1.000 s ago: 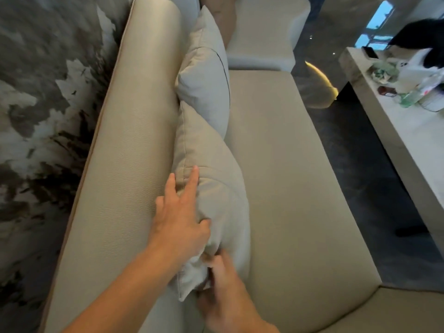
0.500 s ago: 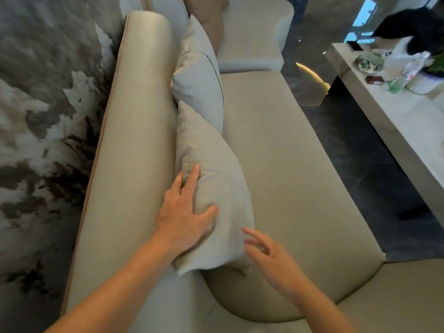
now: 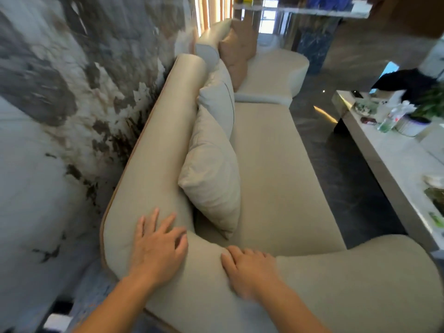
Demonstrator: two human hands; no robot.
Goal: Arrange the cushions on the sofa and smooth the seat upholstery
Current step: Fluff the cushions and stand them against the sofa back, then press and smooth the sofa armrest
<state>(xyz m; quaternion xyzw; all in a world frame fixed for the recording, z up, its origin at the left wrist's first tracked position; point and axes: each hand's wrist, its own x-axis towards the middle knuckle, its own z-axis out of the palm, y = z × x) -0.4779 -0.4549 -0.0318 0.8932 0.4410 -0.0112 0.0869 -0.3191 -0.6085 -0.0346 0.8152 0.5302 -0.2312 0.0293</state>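
Note:
A beige sofa (image 3: 276, 169) runs away from me along the wall. Two pale cushions lean upright against its backrest: the near cushion (image 3: 212, 174) and, behind it, the far cushion (image 3: 219, 102). A tan cushion (image 3: 236, 56) stands on the far sofa section. My left hand (image 3: 157, 243) lies flat with fingers spread on the near end of the backrest. My right hand (image 3: 249, 267) rests palm down on the rounded armrest (image 3: 348, 280), fingers apart. Neither hand holds anything, and both are clear of the cushions.
A marbled wall (image 3: 60, 116) stands close behind the backrest on the left. A long pale table (image 3: 394, 164) with a bottle, a plant pot and small items runs along the right. Dark glossy floor (image 3: 336, 164) lies between sofa and table.
Both hands have left the near cushion and come down onto the sofa's backrest end and armrest. The view has pulled back and risen.

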